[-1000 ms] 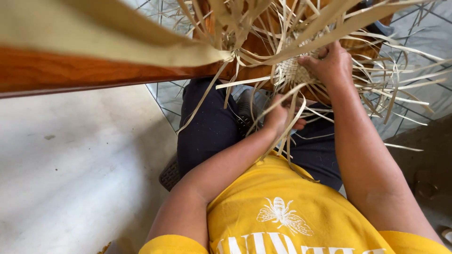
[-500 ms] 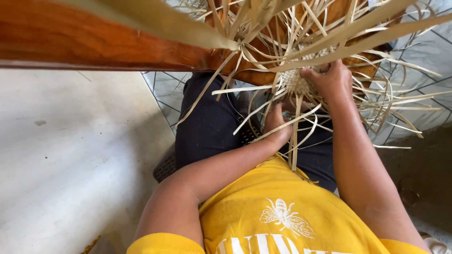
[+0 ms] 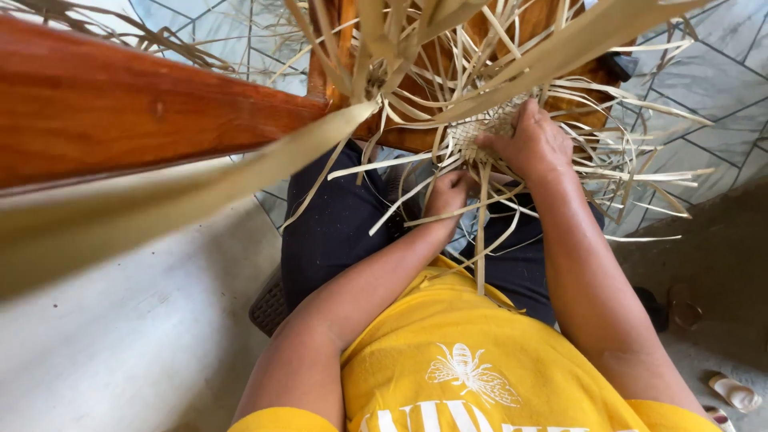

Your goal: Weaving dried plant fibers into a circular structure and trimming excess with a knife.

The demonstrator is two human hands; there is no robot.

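From the head camera, looking down over my yellow shirt (image 3: 448, 352) and dark trousers (image 3: 336, 232), I see my right hand (image 3: 532, 144) lying flat over the small woven patch (image 3: 480, 128), fingers pressed together on its near edge and pinning it in place above my lap. My left hand (image 3: 448, 192) sits just below, curled closed around a few of the pale palm strips (image 3: 416, 192) that hang from the patch; thumb and fingers seem to pinch them, though the fingertips themselves are hidden behind the strands.

The weave is in front of me, between my hands and the reddish wooden beam (image 3: 144, 120), which crosses the top left with a broad blurred strip (image 3: 160, 208) sweeping past close to the camera.

As I judge it, this is early work: only a tight little square of plaiting is finished, and long loose strips (image 3: 640, 172) fan out from it on every side, unwoven. Most of the piece is left to do. Below are the grey tiled floor (image 3: 704, 80) and a sandal (image 3: 732, 392) at the right.
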